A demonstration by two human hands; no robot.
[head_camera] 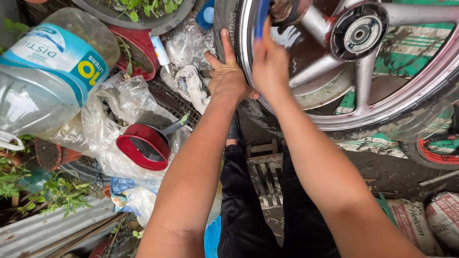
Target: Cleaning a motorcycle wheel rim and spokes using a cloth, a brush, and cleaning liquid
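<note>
glossy metal wheel [363, 71], matt rubber tyre [224, 19], clear plastic jug [48, 71], corrugated metal sheet [43, 229].

Both arms are bare to above the elbow — no sleeves, watch or gloves — and the legs [258, 210] wear black trousers.

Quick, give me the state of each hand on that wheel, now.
Left hand: open, palm flat against the tyre of the wheel.
Right hand: closed around a blue tool at the rim.
</note>
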